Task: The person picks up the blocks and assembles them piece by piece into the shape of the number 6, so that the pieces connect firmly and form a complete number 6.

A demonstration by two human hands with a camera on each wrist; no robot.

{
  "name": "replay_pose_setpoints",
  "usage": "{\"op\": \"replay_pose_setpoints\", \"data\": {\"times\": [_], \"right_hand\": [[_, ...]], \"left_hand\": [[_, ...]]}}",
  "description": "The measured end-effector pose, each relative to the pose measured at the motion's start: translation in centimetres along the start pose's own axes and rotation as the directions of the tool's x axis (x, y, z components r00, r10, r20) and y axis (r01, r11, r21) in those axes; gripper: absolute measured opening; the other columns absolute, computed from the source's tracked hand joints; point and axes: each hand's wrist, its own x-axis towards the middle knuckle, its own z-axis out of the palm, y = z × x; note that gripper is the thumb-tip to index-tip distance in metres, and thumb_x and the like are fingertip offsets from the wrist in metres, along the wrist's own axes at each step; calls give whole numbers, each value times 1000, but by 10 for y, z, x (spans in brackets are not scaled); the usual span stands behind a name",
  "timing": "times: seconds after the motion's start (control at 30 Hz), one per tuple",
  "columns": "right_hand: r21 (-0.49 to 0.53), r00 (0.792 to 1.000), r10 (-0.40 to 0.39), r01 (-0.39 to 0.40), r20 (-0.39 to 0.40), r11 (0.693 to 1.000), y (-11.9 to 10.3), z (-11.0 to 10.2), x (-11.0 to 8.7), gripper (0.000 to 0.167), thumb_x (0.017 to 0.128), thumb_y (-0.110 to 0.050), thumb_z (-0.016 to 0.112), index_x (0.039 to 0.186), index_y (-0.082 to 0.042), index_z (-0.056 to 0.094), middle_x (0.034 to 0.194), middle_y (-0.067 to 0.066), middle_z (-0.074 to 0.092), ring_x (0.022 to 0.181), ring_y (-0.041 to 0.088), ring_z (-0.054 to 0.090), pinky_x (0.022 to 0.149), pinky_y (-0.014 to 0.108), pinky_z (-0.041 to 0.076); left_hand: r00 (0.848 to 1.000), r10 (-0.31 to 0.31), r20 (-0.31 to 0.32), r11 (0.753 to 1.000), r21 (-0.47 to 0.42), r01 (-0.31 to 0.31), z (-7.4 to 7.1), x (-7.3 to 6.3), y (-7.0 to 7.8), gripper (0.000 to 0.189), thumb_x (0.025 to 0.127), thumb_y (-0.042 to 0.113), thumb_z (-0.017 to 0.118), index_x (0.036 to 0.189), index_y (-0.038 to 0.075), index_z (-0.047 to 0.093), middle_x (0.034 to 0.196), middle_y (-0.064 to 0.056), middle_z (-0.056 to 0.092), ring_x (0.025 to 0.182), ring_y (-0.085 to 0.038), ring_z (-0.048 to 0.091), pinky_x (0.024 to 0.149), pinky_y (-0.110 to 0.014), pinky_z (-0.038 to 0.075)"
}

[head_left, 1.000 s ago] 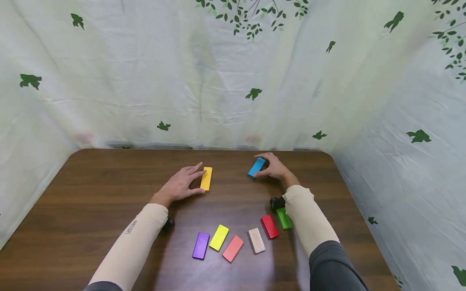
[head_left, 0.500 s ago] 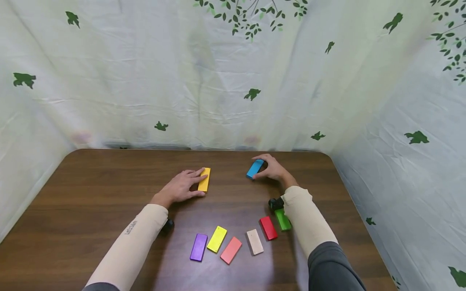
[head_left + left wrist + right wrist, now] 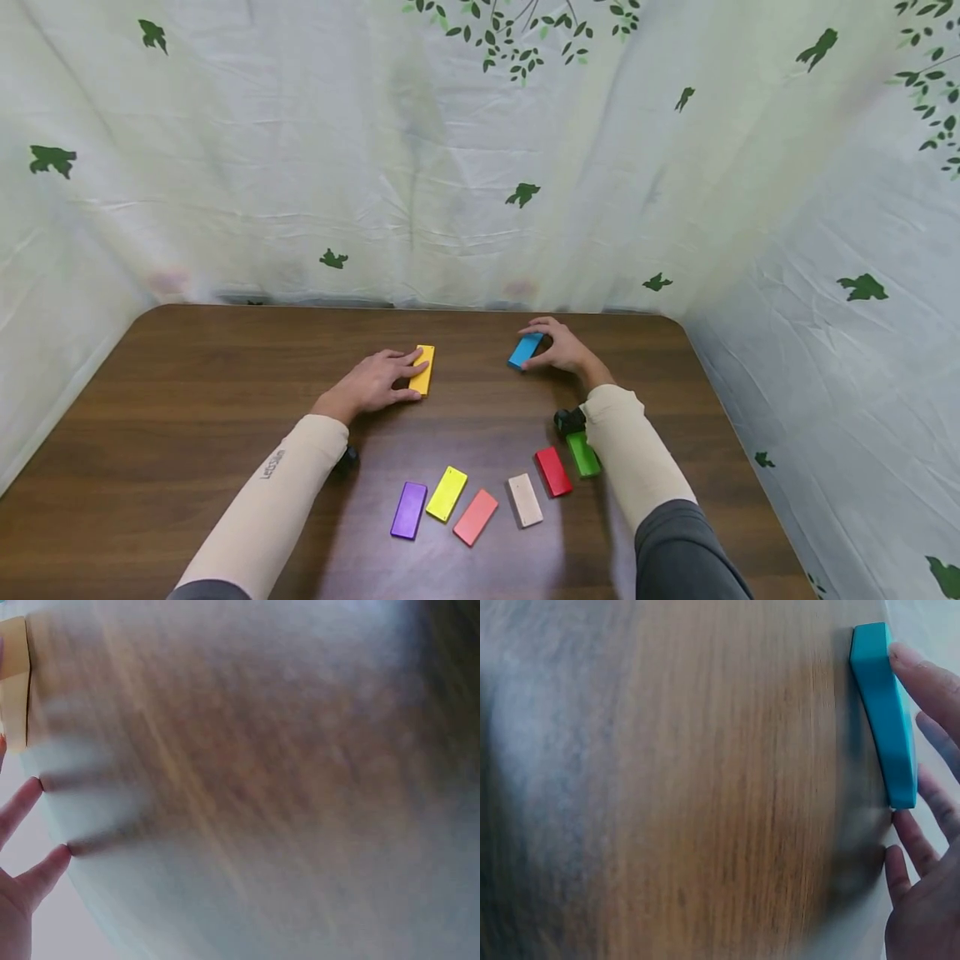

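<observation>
My left hand (image 3: pixel 384 381) is at a yellow-orange rectangular block (image 3: pixel 422 371) on the left far half of the table. Its thumb lies by the block's near end and its fingertips overlap the upper part. In the left wrist view this block (image 3: pixel 15 686) is cut off by the frame edge, while two fingertips touch the tabletop. Farther right, my right hand (image 3: pixel 564 346) holds a blue block (image 3: pixel 525 351) between the thumb at its near end and the fingers at its far end. The right wrist view shows the blue block (image 3: pixel 885 712) along the thumb and fingers.
Nearer on the brown table (image 3: pixel 225 375) lie purple (image 3: pixel 408 510), yellow (image 3: pixel 447 493), salmon (image 3: pixel 476 517), pale wood (image 3: pixel 525 500), red (image 3: pixel 553 472) and green (image 3: pixel 582 454) blocks in a loose curve. The right forearm passes beside the green one. A white patterned curtain (image 3: pixel 450 150) surrounds the table.
My left hand's fingers have come farther over the yellow-orange block, and the thumb has drawn to its near end. The right index finger has come over the blue block's far end.
</observation>
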Motion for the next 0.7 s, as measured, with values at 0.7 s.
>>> {"op": "replay_pose_setpoints", "data": {"times": [0.7], "right_hand": [[-102,998,6,1,67,995,-1,-4,4,67,75,-25,84,134,-7,57,147,18,35,136,42,26,107,57,27]], "left_hand": [[1000,-18,-2,1000,-1,18,-3,-1,2,57,92,42,61,141,13,50,151,-10,38,128,-40,43,100,-58,37]]}}
